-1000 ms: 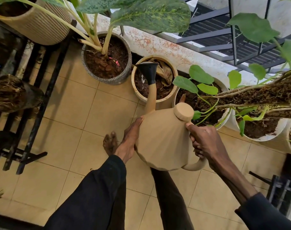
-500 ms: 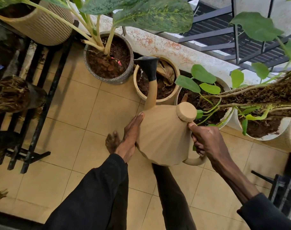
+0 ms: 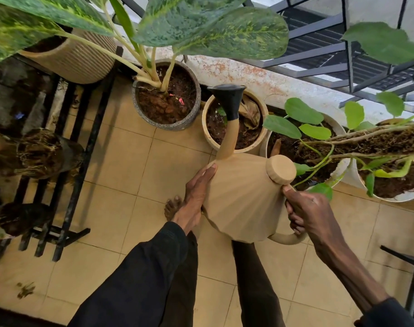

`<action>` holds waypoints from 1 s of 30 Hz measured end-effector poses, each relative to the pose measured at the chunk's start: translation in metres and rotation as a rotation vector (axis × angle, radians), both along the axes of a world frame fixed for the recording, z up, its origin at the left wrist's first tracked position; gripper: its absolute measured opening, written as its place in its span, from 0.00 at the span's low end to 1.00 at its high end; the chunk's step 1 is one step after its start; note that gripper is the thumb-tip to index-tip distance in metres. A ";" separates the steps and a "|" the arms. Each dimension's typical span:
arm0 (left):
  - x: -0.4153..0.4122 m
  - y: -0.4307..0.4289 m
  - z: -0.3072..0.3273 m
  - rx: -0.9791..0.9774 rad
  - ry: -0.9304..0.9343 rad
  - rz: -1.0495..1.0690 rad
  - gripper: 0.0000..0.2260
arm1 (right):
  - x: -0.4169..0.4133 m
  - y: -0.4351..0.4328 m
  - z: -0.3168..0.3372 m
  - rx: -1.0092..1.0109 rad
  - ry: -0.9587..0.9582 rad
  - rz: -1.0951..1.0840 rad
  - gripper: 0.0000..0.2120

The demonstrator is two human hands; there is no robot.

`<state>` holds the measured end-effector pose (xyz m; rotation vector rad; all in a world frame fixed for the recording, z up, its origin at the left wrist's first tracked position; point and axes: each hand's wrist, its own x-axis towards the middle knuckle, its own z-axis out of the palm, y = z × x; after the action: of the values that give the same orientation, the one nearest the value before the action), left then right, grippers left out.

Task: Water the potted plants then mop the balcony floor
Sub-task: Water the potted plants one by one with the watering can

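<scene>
Along the foot of the ledge a row of pots stands on the floor: the leftmost pot, the middle pot just beside it, then the third pot and the fourth pot further right. The railing rises behind the ledge. The watering can hangs in front of the row, its spout head over the middle pot. The left grip lies against the can's left side; the right grip is round the handle on the right. At the left stands a rack, with the rack pot on its far end.

No legible text anywhere; red tag in grey pot unreadable.
</scene>
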<state>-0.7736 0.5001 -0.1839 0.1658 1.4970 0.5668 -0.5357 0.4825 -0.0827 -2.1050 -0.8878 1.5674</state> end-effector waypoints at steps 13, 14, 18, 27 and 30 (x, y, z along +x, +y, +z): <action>-0.071 0.018 0.002 0.056 -0.012 0.003 0.19 | -0.065 0.006 0.001 0.005 0.027 -0.064 0.24; -0.078 0.018 0.004 0.054 -0.015 0.013 0.20 | -0.072 0.009 0.001 0.008 0.018 -0.050 0.24; -0.103 0.017 0.008 0.039 -0.008 0.039 0.24 | -0.098 0.021 0.003 0.018 -0.002 -0.022 0.25; -0.140 0.001 0.009 -0.051 -0.031 0.096 0.22 | -0.147 0.047 0.009 0.072 -0.096 0.130 0.27; -0.140 -0.005 0.010 -0.086 -0.052 0.103 0.21 | -0.155 0.056 0.014 0.086 -0.128 0.199 0.25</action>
<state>-0.9140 0.4953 -0.1738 0.0071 1.4820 0.5839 -0.6906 0.5384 -0.0689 -2.1301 -1.2202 1.4704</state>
